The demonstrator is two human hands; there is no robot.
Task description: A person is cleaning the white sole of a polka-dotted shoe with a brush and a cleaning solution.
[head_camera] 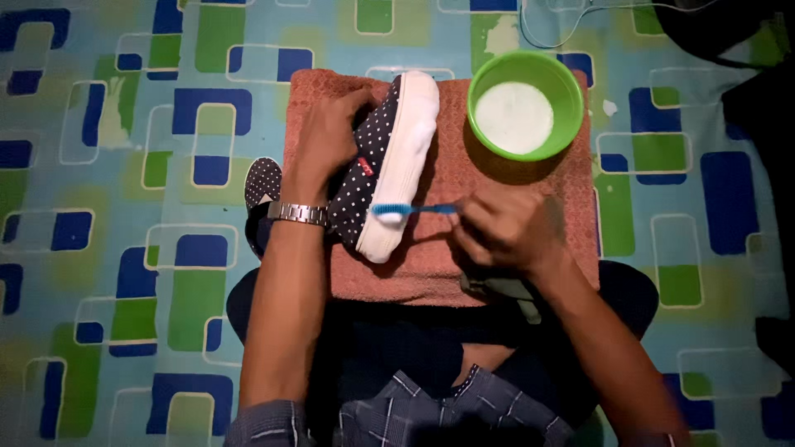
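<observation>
A dark polka-dot shoe (383, 161) with a white sole lies tilted on its side on a terracotta towel (431, 265), its long axis running from the far edge toward the person. The left hand (325, 141) clasps its upper. The right hand (503, 230), just right of the sole, pinches a blue toothbrush (410, 210) whose bristles touch the sole's edge. A green bowl (525, 104) of white liquid sits beyond.
</observation>
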